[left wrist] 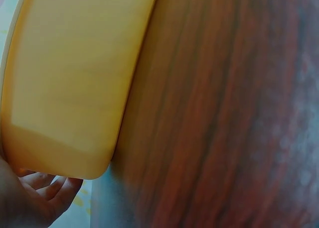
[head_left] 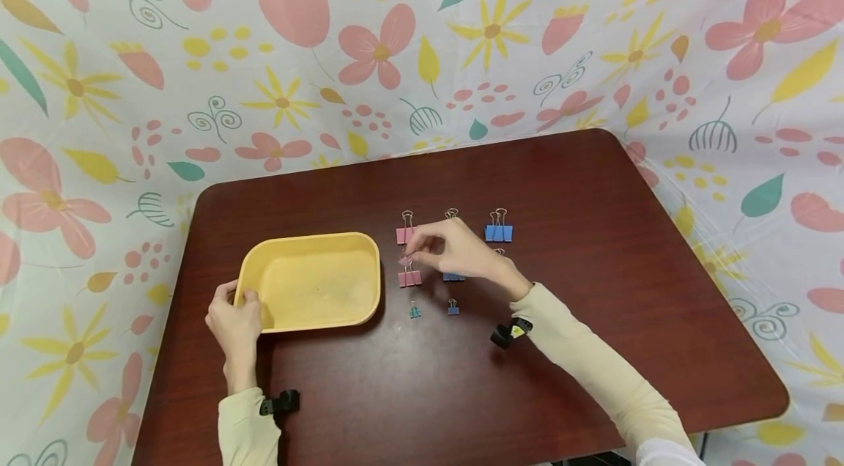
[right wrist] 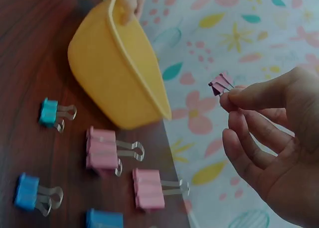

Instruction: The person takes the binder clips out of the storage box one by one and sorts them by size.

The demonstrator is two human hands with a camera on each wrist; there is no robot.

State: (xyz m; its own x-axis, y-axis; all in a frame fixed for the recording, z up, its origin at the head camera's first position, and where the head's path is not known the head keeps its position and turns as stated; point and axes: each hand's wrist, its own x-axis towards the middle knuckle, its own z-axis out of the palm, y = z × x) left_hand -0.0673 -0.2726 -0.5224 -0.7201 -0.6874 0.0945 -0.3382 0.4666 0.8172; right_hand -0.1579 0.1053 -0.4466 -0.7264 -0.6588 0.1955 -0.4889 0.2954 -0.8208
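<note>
My left hand (head_left: 235, 316) grips the left end of a yellow plastic bin (head_left: 374, 283), thumb over the rim and fingers outside. The bin stands on the table, its bare floor visible. My right hand (head_left: 458, 250) pinches a small pink binder clip (right wrist: 221, 83) by its wire handles between thumb and fingertips, raised above the table. Below it lie two larger pink binder clips (head_left: 409, 278) (right wrist: 102, 151). Closer to me are a small teal binder clip (head_left: 415, 311) and a small blue one (head_left: 453, 310). The hand partly covers a blue binder clip (head_left: 453, 277).
A large blue binder clip (head_left: 498, 233) lies beyond my right wrist, with more wire handles (head_left: 451, 213) showing around the hand. The dark red-brown table (head_left: 659, 290) has rounded corners. A flower-printed curtain (head_left: 382, 48) hangs along its far and side edges.
</note>
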